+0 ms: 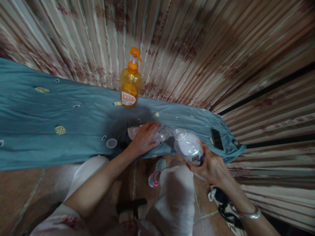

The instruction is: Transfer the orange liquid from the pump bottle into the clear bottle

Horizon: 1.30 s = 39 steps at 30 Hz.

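Observation:
My left hand (144,139) grips a clear plastic bottle (161,133) that lies tilted on the teal cloth (61,111), its open mouth pointing right. My right hand (211,165) holds a white bottle (189,147) tipped to the left, and its wide open mouth meets the clear bottle's mouth. A white cap (111,143) and a small dark cap (123,144) lie on the cloth just left of my left wrist.
An orange pump bottle (130,82) stands upright at the back of the cloth, against the striped curtain (197,42). A dark phone (217,139) lies on the cloth's right end. My knees and a shoe (156,173) are below, over a tiled floor.

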### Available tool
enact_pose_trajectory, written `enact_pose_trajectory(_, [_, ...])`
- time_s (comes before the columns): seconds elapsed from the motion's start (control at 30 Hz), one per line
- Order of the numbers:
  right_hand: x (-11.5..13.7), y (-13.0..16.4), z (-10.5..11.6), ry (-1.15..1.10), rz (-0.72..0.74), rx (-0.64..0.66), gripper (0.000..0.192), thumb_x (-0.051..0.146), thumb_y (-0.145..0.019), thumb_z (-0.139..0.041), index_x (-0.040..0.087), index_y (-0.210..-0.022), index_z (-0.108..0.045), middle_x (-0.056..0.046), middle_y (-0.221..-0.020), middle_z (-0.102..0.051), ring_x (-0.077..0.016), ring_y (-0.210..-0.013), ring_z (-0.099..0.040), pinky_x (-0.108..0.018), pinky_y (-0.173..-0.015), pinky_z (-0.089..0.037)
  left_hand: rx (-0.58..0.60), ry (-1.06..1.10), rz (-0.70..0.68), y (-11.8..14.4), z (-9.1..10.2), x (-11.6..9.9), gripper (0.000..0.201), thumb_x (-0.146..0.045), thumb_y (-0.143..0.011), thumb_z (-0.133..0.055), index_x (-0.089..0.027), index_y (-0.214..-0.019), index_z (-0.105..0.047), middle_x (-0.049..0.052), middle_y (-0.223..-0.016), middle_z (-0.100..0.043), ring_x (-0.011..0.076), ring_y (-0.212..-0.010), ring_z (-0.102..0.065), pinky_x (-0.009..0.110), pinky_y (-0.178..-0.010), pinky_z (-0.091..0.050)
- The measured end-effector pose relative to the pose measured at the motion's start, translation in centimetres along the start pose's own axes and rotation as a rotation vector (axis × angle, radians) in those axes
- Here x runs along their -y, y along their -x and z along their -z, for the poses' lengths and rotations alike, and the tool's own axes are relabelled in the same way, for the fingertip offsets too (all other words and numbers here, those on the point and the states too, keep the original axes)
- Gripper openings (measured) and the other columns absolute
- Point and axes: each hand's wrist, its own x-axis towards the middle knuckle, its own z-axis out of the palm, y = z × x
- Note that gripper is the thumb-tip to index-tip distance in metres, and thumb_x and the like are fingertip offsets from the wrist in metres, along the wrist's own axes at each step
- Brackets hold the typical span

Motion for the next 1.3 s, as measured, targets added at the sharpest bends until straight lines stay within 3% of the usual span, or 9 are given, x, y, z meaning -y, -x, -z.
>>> enact_pose_trajectory(0.43, [0.0,-0.2,0.5,-0.004,-0.001,0.020,0.075,0.052,-0.074,-0.068,0.008,-0.132,-0.052,-0.012,-0.081,-0.077,-0.0307,-0.067,-0.074,-0.033,-0.056,-0.052,0.003,-0.004,-0.001,-0.1,-0.1,-0.1,0.069,-0.025,-0.079,-0.069,-0.015,-0.143,-0.046,0.016,-0.143,-0.058,0.0320,-0.131,-0.055,0.052,-0.113,-0.046])
enact_pose_trajectory(0.77, [-0.4,-0.2,0.7,0.003,0.013,0.023,0.073,0.053,-0.075,-0.064,0.008,-0.131,-0.052,-0.011,-0.075,-0.075,-0.0304,-0.065,-0.073,-0.033,-0.055,-0.051,0.001,-0.020,-0.007,-0.1,-0.2,0.1,0.071,-0.025,-0.078,-0.071,-0.019,-0.144,-0.047,0.014,-0.142,-0.057,0.0331,-0.130,-0.055,0.054,-0.111,-0.047])
enact_pose_trajectory(1.3, [-0.2,-0.9,2.2,-0.026,-0.023,0.129,0.069,0.048,-0.073,-0.067,0.013,-0.131,-0.052,-0.007,-0.074,-0.075,-0.0308,-0.068,-0.074,-0.034,-0.057,-0.049,0.003,-0.010,-0.002,-0.1,-0.2,0.0,0.071,-0.024,-0.077,-0.072,-0.019,-0.144,-0.048,0.014,-0.143,-0.057,0.0326,-0.131,-0.054,0.053,-0.112,-0.047])
